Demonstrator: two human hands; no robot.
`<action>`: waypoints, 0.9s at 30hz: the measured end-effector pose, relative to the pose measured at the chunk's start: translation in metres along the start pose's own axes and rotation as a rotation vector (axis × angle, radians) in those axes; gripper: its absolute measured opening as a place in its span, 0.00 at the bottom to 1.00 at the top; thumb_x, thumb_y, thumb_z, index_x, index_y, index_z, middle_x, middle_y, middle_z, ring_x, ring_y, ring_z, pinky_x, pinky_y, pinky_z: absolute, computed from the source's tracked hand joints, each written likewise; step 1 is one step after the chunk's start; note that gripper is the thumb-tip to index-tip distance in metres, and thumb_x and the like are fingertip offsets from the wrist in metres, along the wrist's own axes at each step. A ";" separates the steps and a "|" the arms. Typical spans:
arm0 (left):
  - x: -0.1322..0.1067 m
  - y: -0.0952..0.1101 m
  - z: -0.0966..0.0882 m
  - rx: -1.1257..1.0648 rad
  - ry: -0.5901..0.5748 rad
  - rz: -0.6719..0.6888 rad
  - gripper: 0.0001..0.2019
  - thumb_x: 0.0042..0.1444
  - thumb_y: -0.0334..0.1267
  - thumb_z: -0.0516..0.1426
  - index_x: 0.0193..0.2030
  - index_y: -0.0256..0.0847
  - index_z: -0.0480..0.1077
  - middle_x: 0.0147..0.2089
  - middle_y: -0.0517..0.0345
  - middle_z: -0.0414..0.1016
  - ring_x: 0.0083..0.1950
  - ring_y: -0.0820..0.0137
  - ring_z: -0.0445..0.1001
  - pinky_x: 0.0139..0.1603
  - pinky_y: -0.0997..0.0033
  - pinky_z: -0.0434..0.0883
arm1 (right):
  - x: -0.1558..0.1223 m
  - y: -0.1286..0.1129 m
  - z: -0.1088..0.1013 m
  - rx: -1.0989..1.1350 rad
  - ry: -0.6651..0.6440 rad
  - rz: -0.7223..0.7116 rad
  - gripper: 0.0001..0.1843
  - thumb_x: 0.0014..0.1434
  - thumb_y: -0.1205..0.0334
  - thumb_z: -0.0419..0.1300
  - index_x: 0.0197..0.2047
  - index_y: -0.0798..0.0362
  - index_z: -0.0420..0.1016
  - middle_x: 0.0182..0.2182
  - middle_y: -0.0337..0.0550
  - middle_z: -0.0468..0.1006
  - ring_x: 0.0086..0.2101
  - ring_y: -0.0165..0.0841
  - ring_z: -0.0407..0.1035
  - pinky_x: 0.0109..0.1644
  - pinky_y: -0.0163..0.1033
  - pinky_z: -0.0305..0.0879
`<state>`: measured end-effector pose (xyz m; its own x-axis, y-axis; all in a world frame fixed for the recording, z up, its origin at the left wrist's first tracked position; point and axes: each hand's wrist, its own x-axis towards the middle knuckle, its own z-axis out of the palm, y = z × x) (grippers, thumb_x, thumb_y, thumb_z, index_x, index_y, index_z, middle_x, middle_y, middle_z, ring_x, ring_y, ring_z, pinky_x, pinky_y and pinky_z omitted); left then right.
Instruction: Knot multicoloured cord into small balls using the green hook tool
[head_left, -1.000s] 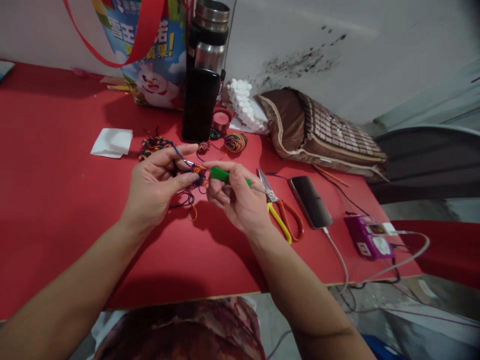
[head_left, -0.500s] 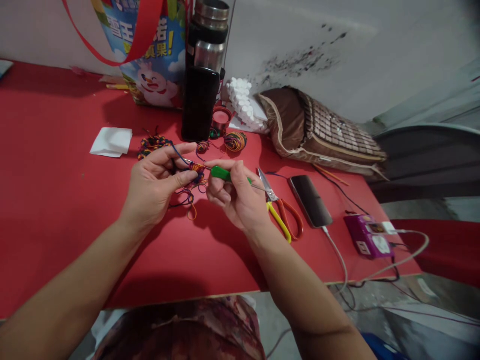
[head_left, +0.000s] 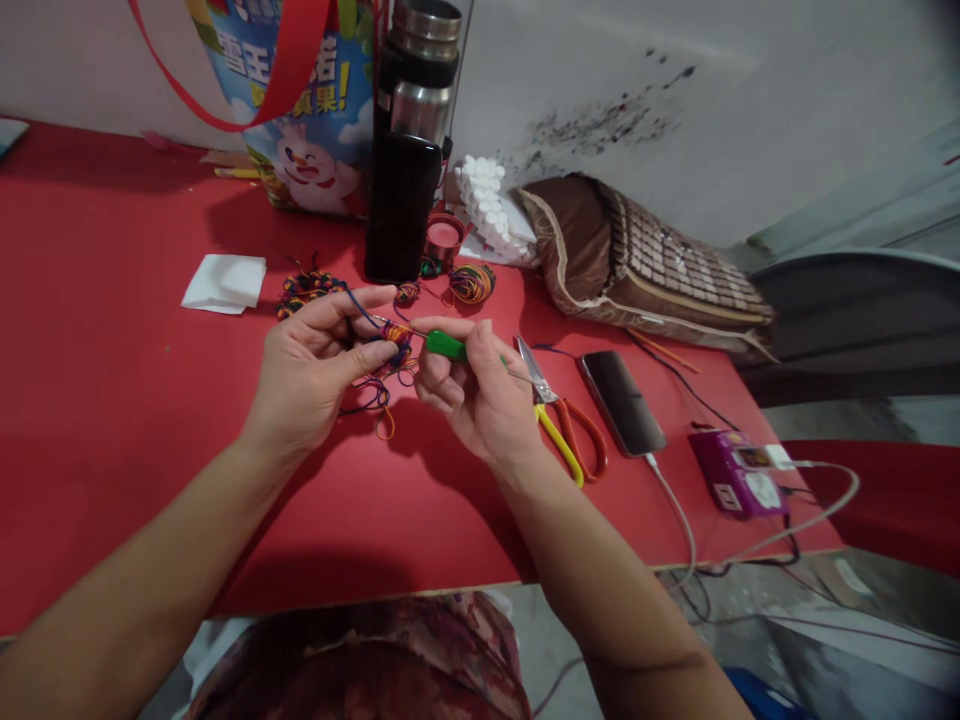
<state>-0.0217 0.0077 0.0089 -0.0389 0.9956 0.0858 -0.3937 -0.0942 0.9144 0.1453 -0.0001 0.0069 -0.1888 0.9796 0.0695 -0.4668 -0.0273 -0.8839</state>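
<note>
Between thumb and fingers, my left hand (head_left: 311, 365) pinches a small multicoloured crochet piece (head_left: 397, 340) in dark blue, orange and purple. A dark blue strand (head_left: 352, 300) runs up over its raised index finger. My right hand (head_left: 480, 385) is closed around the green handle of a crochet hook (head_left: 446, 346), whose thin metal tip points left into the stitches. Loose yarn ends (head_left: 382, 405) dangle below the piece. Behind my left hand lies a bunch of knotted multicoloured yarn (head_left: 307, 288). A wound yarn ball (head_left: 472, 284) sits farther back.
Scissors (head_left: 562, 425) with red and yellow handles lie right of my right hand, beside a charging phone (head_left: 621, 402). A purple power socket (head_left: 739, 473) is at the right edge. Behind stand a dark upright phone (head_left: 403, 210), a flask (head_left: 421, 70), a bag (head_left: 315, 130) and a brown cushion (head_left: 645, 250).
Both hands keep nearly the same pose, with the hook at the crochet piece. The whole view has shifted very slightly.
</note>
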 end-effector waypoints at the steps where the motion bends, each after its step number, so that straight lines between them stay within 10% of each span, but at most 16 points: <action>1: 0.000 0.000 0.000 -0.001 -0.001 0.000 0.20 0.47 0.24 0.74 0.47 0.45 0.88 0.34 0.60 0.79 0.36 0.73 0.78 0.41 0.77 0.82 | 0.000 0.000 0.000 -0.002 0.002 0.002 0.25 0.67 0.34 0.67 0.45 0.48 0.89 0.25 0.33 0.69 0.21 0.24 0.48 0.23 0.35 0.55; 27: -0.001 -0.001 -0.003 -0.012 -0.022 -0.076 0.21 0.47 0.25 0.75 0.49 0.47 0.89 0.35 0.60 0.78 0.31 0.75 0.76 0.27 0.80 0.77 | 0.001 0.004 0.001 0.052 -0.031 -0.019 0.23 0.67 0.36 0.69 0.44 0.49 0.87 0.21 0.28 0.64 0.20 0.23 0.49 0.24 0.33 0.54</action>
<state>-0.0243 0.0071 0.0063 0.0115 0.9996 0.0254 -0.4055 -0.0186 0.9139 0.1427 0.0005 0.0037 -0.2054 0.9734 0.1011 -0.5151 -0.0197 -0.8569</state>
